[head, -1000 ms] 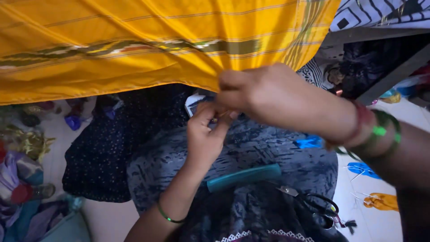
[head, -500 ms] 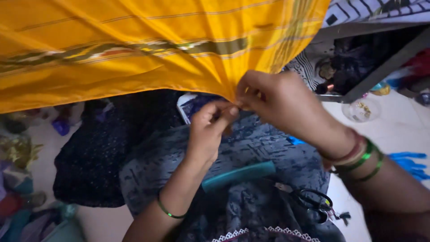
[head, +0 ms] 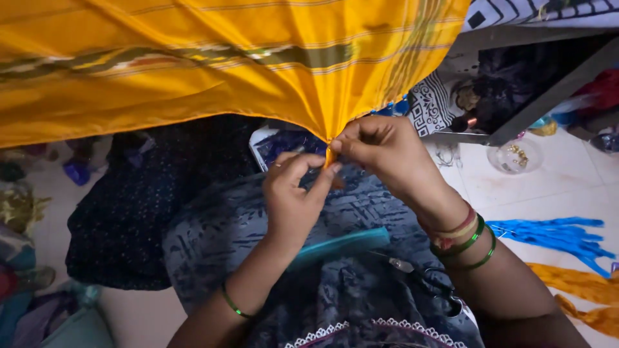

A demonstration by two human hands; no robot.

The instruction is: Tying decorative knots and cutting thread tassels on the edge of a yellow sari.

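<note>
From my remote seat I see the yellow cloth (head: pixel 213 64) stretched across the top of the head view, its lower edge gathered to a point just above the lap. My right hand (head: pixel 380 151) pinches that gathered edge with fingers closed tight on it. A second ago this hand sat higher and further right, with its knuckles covering the pinch; now it has dropped and turned, so the fingertips show. My left hand (head: pixel 293 200) is just below and touching the same spot, thumb and forefinger closed on a small yellow tuft (head: pixel 330 156) that hangs from the edge; whether a thread or needle is in there I cannot tell. This hand has barely moved.

On the patterned blue-grey lap cloth (head: pixel 361 206) lies a teal comb (head: pixel 342 245), and just beside it black scissors (head: pixel 429 280), partly hidden by my right forearm. The view has shifted: a small clear bowl (head: pixel 516 156), blue threads (head: pixel 558 235) and orange threads (head: pixel 583 283) on the floor now show at the right.
</note>
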